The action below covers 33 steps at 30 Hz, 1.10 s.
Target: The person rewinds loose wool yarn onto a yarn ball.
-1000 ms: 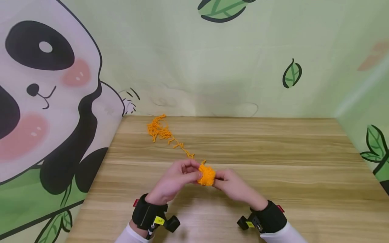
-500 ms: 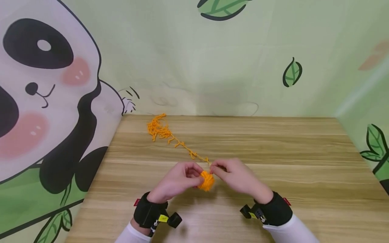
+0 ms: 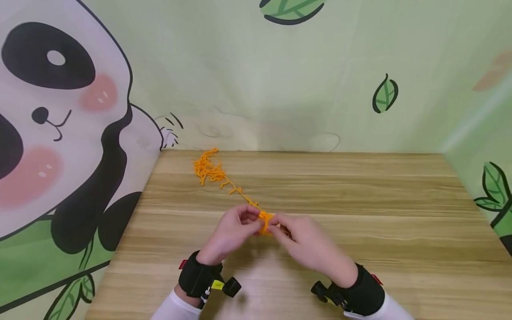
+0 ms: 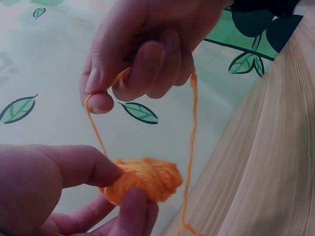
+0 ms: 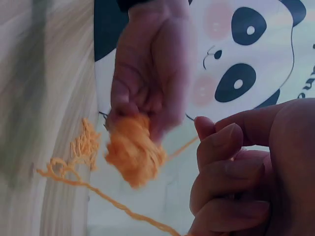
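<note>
A small ball of orange yarn point(image 4: 147, 177) sits between the thumb and fingers of my left hand point(image 3: 234, 231). My right hand point(image 3: 310, 242) pinches the yarn strand point(image 5: 183, 147) between thumb and forefinger, close beside the ball in the head view. From those fingertips the strand runs taut to the ball. Its other side passes through the curled fingers of the right hand and hangs down as a yarn tail point(image 4: 191, 147). In the head view, the fingers partly cover the ball.
A loose, knotty heap of orange yarn point(image 3: 209, 168) lies near the back left of the wooden table point(image 3: 360, 191), with a strand trailing from it toward the hands. Behind the table hangs a pale green backdrop point(image 3: 304, 89) printed with a panda and leaves.
My right hand has gone from the ball's right side up to the strand behind it, then back down against the ball. My left hand still holds the ball, which is now turned and slightly farther back.
</note>
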Tool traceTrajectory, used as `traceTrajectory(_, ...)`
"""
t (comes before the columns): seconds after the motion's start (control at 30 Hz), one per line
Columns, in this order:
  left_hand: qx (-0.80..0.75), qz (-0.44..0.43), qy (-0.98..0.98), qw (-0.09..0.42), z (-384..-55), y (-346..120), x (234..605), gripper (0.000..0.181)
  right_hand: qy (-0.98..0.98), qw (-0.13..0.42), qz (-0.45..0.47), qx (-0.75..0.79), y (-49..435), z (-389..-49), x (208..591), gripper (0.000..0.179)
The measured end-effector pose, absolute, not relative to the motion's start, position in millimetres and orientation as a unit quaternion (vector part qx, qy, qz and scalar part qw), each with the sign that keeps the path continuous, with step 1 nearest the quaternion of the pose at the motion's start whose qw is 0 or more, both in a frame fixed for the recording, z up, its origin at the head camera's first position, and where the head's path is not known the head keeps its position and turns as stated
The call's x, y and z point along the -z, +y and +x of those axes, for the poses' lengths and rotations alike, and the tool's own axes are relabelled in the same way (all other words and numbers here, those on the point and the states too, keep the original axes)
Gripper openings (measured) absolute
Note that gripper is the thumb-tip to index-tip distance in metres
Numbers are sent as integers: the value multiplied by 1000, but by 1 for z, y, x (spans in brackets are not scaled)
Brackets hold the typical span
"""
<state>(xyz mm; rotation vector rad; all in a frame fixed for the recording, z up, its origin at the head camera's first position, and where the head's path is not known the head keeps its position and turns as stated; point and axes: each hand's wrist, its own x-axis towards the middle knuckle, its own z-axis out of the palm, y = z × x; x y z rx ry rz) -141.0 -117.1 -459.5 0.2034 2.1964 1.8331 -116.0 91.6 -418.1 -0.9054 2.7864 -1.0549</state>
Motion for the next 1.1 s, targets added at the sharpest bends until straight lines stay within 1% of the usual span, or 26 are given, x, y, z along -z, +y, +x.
traceTrajectory(0.2, -668, 49, 732, 128, -142, -115, 458, 23, 891, -16, -322, 321, 81, -104, 430, 13)
traceTrajectory(0.27, -678, 46, 722, 133, -142, -115, 456, 25, 885, -18, -328, 329, 79, -101, 437, 11)
traceTrajectory(0.33, -689, 45, 710, 138, -141, -115, 454, 26, 877, -8, -330, 349, 78, -100, 444, 9)
traceTrajectory(0.43, -706, 53, 691, 145, -139, -116, 452, 27, 866, 29, -316, 385, 81, -100, 454, 11)
traceTrajectory(0.6, -733, 79, 658, 157, -137, -118, 453, 26, 836, 118, -270, 462, 88, -108, 469, 19)
traceTrajectory(0.7, -742, 89, 643, 167, -136, -119, 453, 27, 815, 146, -256, 498, 93, -114, 476, 22)
traceTrajectory(0.83, -732, 105, 645, 193, -135, -121, 452, 28, 810, 149, -250, 509, 99, -120, 479, 19)
traceTrajectory(1.0, -689, 128, 675, 231, -134, -123, 447, 27, 825, 140, -255, 486, 106, -129, 473, 19)
traceTrajectory(1.1, -658, 142, 700, 239, -133, -125, 446, 25, 831, 127, -260, 475, 109, -136, 466, 16)
